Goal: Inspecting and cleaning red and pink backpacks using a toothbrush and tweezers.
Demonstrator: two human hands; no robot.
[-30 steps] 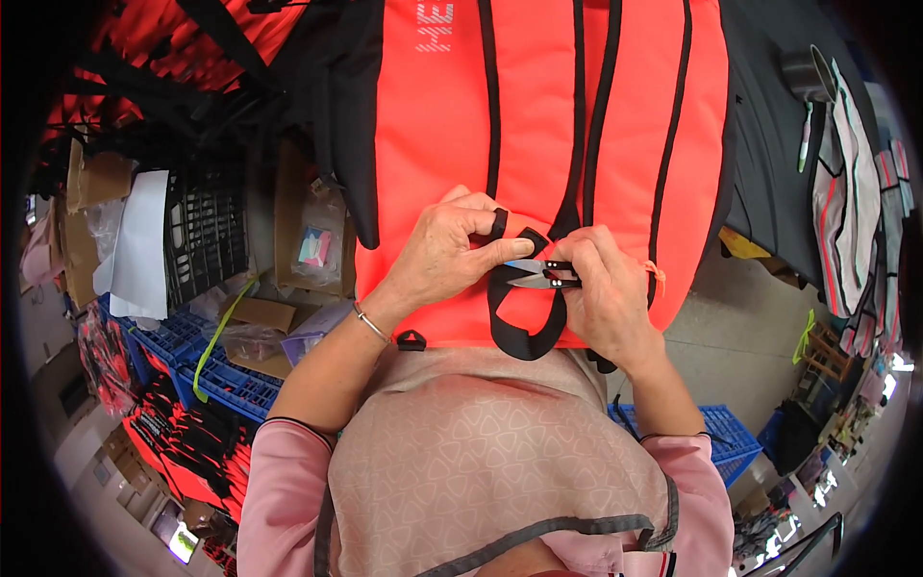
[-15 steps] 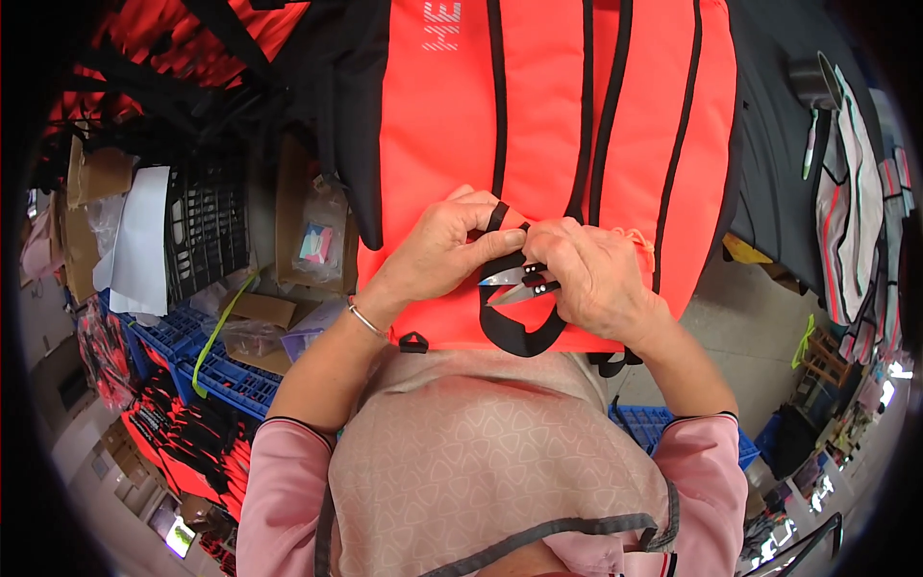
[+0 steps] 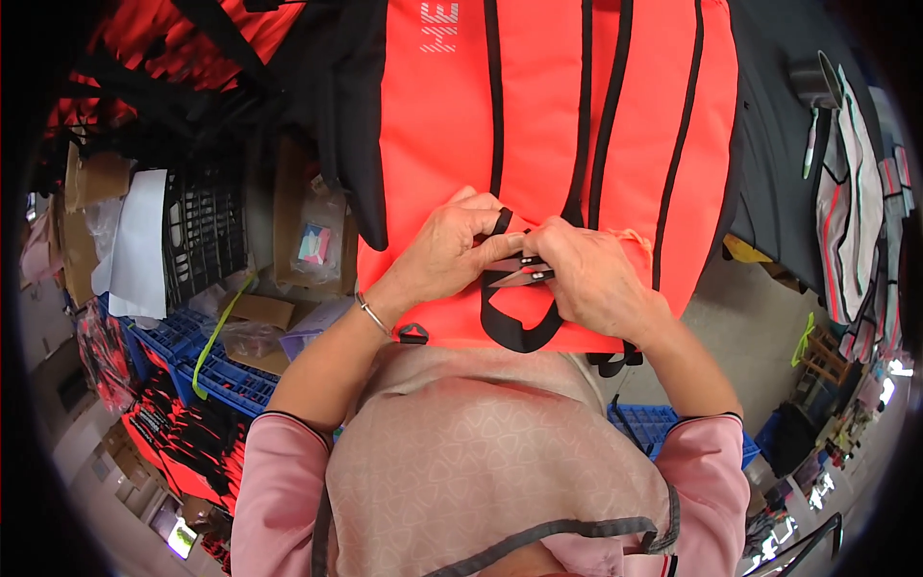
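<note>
A bright red-orange bag with black piping lies in front of me, its near edge against my apron. A black webbing loop hangs at that edge. My left hand is closed, pinching the black webbing between thumb and fingers. Close beside it, my right hand grips small thread snips with black handles. The snips' blades point left over the webbing, slightly apart. Exactly where they meet the webbing is partly hidden by my fingers. Loose orange threads show beside my right hand.
To the left stand a black plastic crate, an open cardboard box and a blue pallet-like rack. Dark fabric covers the surface at the right, with a grey cup-like holder and light cloth pieces.
The snips have shifted slightly away from me, and their blades are closer together. Both hands keep their grips, with only small movements. The bag's near edge has moved slightly.
</note>
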